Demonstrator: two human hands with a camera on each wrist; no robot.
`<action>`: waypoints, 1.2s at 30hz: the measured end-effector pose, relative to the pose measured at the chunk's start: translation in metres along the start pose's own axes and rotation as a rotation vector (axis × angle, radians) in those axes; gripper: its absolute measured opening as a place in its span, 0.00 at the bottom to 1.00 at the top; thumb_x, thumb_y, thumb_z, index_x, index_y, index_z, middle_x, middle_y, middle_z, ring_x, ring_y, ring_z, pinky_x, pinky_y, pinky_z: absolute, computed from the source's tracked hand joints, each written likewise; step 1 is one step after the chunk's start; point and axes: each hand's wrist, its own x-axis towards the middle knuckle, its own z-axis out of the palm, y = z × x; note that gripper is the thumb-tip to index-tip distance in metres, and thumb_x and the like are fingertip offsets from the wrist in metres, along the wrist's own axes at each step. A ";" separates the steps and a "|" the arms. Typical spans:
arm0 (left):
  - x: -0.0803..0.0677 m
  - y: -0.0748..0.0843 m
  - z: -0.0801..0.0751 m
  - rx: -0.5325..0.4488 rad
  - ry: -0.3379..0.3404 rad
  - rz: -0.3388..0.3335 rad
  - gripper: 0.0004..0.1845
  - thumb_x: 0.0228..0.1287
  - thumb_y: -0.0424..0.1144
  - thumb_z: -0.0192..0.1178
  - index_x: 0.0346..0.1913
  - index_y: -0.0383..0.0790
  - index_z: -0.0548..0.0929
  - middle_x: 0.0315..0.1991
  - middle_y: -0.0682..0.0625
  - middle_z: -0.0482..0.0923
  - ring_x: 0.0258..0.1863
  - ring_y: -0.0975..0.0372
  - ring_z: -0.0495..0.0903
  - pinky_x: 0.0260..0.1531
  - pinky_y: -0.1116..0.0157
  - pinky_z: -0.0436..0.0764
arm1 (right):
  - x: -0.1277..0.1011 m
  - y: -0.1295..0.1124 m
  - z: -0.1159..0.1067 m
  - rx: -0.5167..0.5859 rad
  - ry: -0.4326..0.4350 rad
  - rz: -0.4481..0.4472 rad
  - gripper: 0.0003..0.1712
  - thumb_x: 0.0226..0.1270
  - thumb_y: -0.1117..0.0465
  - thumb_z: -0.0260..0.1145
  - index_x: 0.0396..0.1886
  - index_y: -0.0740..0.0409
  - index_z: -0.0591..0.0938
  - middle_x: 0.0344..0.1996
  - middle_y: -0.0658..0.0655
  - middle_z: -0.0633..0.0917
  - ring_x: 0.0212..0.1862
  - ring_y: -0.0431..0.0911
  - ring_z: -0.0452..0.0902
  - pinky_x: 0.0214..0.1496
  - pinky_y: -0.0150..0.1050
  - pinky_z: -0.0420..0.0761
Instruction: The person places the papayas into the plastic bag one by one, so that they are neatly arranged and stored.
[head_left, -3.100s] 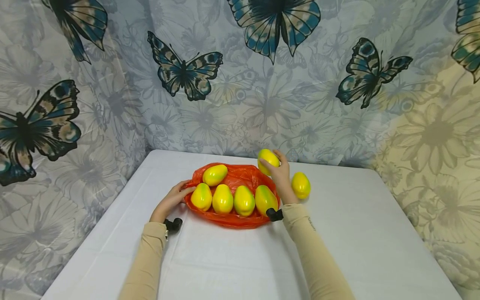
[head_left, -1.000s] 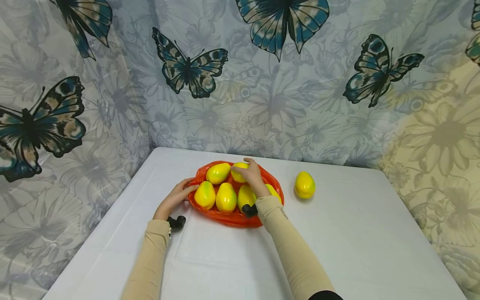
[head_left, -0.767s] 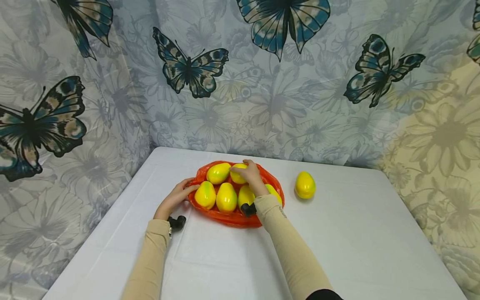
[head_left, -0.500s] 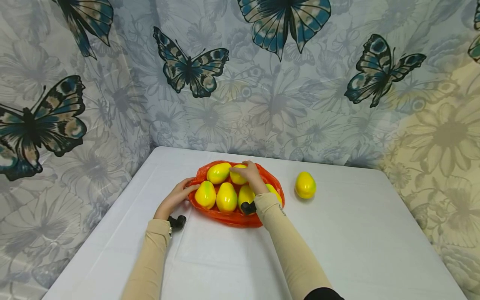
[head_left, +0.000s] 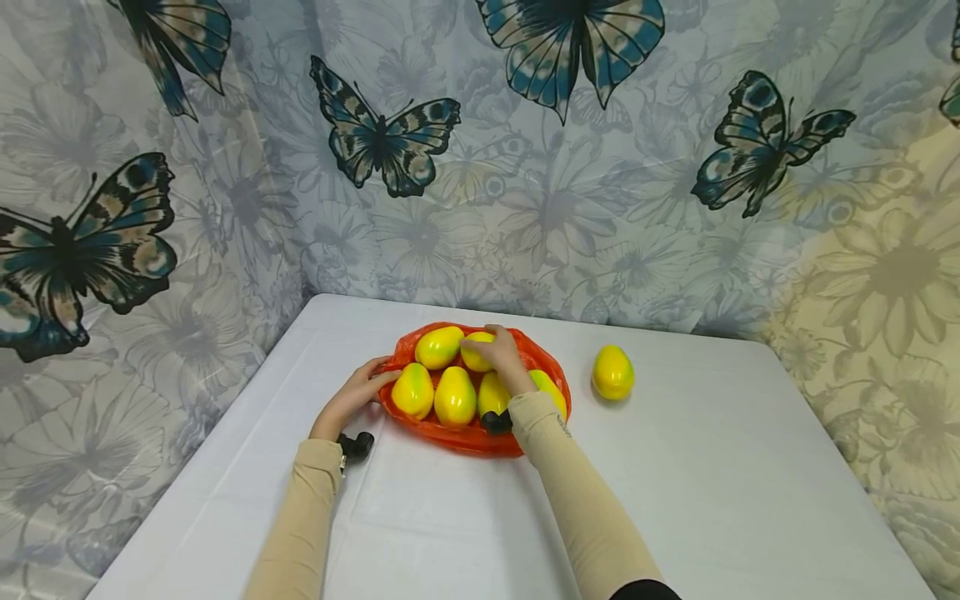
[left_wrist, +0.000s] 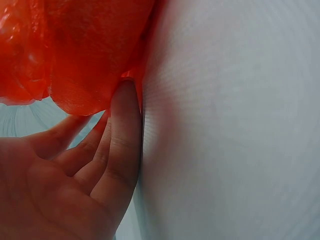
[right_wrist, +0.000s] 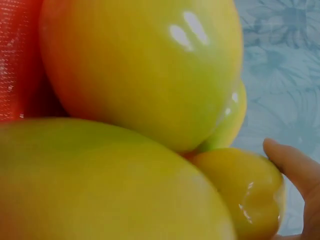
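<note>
In the head view, several yellow-green mangoes (head_left: 455,397) lie in a red plastic bag (head_left: 420,429) spread on the white table. My right hand (head_left: 506,358) reaches over the front row and grips a mango (head_left: 477,353) at the back of the bag. In the right wrist view, my thumb (right_wrist: 295,165) presses that mango's side; other mangoes fill the foreground and most of my fingers are out of sight. My left hand (head_left: 354,398) rests at the bag's left rim. The left wrist view shows its fingers (left_wrist: 122,145) fairly straight, touching the red plastic from outside, low against the tabletop.
One more mango (head_left: 612,372) stands on the table (head_left: 712,467) to the right of the bag. A cloth wall (head_left: 555,225) with butterflies rises behind the table. My right forearm crosses the bag's front right.
Since about three seconds ago my right hand has brought its mango from beyond the bag's right rim down into the back of the bag. My left hand has stayed at the rim.
</note>
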 end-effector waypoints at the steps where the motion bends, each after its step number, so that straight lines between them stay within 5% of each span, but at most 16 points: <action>1: 0.000 0.000 0.000 0.001 -0.001 0.003 0.37 0.71 0.56 0.54 0.75 0.41 0.58 0.71 0.38 0.63 0.38 0.60 0.75 0.39 0.70 0.74 | 0.001 0.001 0.001 0.004 0.016 -0.006 0.41 0.62 0.52 0.70 0.72 0.56 0.65 0.70 0.60 0.67 0.68 0.56 0.64 0.74 0.51 0.62; 5: -0.001 0.000 0.000 -0.010 -0.002 0.018 0.37 0.71 0.55 0.54 0.75 0.40 0.58 0.70 0.38 0.64 0.36 0.61 0.75 0.38 0.69 0.74 | 0.011 0.010 0.007 0.010 0.070 -0.056 0.43 0.57 0.51 0.74 0.70 0.56 0.68 0.68 0.61 0.69 0.66 0.56 0.67 0.71 0.50 0.67; 28: 0.001 -0.002 0.001 -0.003 -0.004 0.025 0.36 0.72 0.55 0.52 0.75 0.40 0.57 0.72 0.38 0.62 0.51 0.55 0.75 0.39 0.71 0.76 | -0.007 0.009 -0.004 0.093 0.044 -0.100 0.41 0.61 0.55 0.71 0.73 0.52 0.65 0.74 0.60 0.62 0.74 0.57 0.57 0.75 0.55 0.58; 36: -0.008 0.011 0.000 -0.001 -0.027 0.010 0.37 0.72 0.53 0.52 0.75 0.36 0.56 0.72 0.35 0.61 0.49 0.56 0.75 0.38 0.70 0.75 | -0.014 0.007 -0.013 0.090 0.061 -0.120 0.41 0.60 0.54 0.72 0.72 0.47 0.66 0.74 0.58 0.61 0.75 0.58 0.56 0.74 0.57 0.60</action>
